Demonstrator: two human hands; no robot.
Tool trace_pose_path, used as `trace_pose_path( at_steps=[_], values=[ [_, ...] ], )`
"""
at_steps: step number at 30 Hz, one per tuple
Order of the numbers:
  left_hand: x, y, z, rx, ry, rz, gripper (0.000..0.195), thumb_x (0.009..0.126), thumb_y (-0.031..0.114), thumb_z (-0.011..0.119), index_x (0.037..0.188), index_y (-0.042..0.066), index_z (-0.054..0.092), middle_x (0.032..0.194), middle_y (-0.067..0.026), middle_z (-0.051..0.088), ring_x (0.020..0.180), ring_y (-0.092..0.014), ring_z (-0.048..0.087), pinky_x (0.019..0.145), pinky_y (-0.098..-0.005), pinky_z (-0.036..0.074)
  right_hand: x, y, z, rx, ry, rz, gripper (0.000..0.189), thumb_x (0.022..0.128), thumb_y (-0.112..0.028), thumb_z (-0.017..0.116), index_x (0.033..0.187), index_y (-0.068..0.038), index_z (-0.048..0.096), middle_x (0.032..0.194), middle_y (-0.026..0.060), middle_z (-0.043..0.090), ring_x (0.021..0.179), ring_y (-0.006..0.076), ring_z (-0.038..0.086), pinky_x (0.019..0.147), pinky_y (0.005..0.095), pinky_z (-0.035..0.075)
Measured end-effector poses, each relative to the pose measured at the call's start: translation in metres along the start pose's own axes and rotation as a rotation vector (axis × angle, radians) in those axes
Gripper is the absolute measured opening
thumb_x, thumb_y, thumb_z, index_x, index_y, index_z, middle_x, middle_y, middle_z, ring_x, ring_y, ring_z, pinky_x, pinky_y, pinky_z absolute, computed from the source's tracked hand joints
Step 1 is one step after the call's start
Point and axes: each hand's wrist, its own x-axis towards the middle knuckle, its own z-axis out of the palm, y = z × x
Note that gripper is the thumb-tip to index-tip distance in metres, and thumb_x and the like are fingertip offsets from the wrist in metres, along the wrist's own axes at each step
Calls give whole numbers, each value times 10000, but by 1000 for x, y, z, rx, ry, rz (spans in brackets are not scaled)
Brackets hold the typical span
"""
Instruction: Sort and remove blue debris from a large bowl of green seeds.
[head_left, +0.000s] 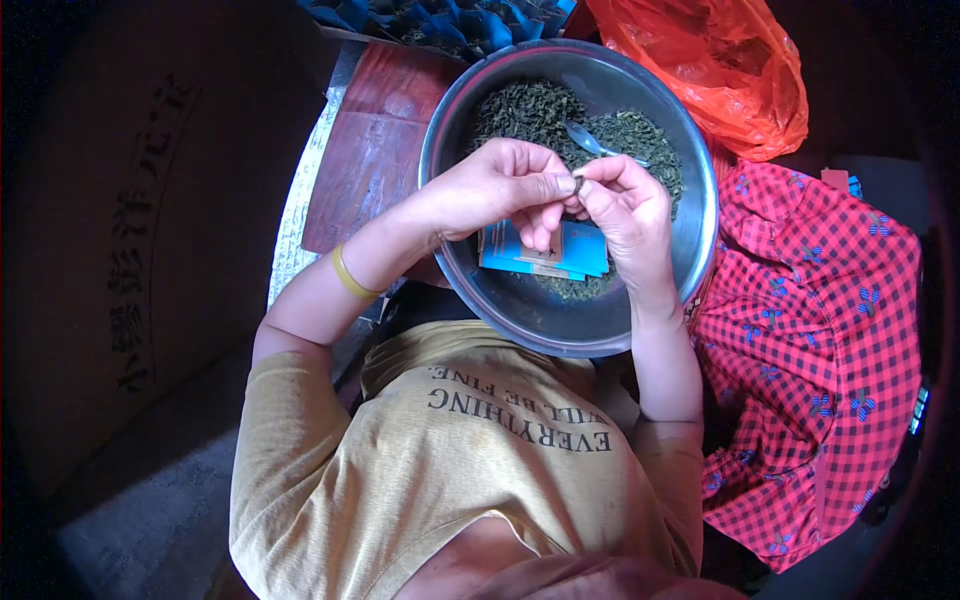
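Note:
My left hand (517, 184) and my right hand (630, 214) meet over a wide metal basin (559, 341). A small dark piece (577, 184), too small to name, is pinched between the fingertips of both. Beneath and beyond the hands, dried green leaves (525, 109) lie in heaps in the basin. A shiny spoon (585, 139) rests on the leaves, its handle partly hidden. Below my left fingers, several flat blue packets (506, 247) with printed tan panels overlap in the basin, over finer leaf bits (570, 289).
Open blue packets (450, 22) holding leaves stand at the top, beyond a reddish wooden surface (375, 120). An orange plastic bag (720, 75) adjoins the basin at upper right. Red checked cloth (810, 337) lies to the right. A large carton (112, 225) with writing stands left.

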Motion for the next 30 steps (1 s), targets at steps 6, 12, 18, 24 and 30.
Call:
trace_pose_path(
  at_steps=[6, 12, 18, 24, 30],
  values=[
    [3, -3, -3, -59, 7, 6, 214, 980, 213, 611, 905, 13, 623, 695, -41, 652, 572, -121, 653, 523, -226, 545, 0, 1, 1, -404, 97, -148, 145, 937, -13, 611, 1077, 19, 628, 975, 41, 645, 873, 80, 630, 786, 211, 502],
    [3, -2, -4, -119, 16, -34, 228, 977, 234, 594, 904, 21, 623, 679, -42, 644, 562, -140, 664, 517, -230, 541, 0, -11, -6, -438, -33, -177, 184, 927, -31, 643, 1098, 34, 658, 1061, 68, 644, 945, 112, 622, 834, 245, 492],
    [3, -5, -1, -62, 66, 33, 257, 1009, 262, 557, 922, 26, 615, 710, -29, 638, 585, -115, 655, 546, -231, 543, 0, -19, 0, -691, 15, -278, 138, 910, -62, 680, 1022, 18, 689, 982, 84, 681, 861, 125, 643, 770, 259, 512],
    [4, -12, 5, 189, 161, 191, 275, 1015, 266, 565, 922, 11, 611, 725, -15, 633, 626, -91, 635, 564, -229, 515, 0, -15, 2, -726, 65, -316, 124, 909, -71, 690, 1003, 10, 691, 912, 67, 687, 814, 118, 645, 749, 253, 513],
    [1, -11, 9, 633, 282, 347, 245, 1010, 232, 585, 983, -8, 626, 787, -40, 658, 700, -106, 639, 651, -256, 523, -1, -11, -3, -627, 66, -227, 122, 926, -72, 677, 1006, 20, 681, 900, 43, 672, 796, 93, 629, 736, 234, 504]
  ],
)
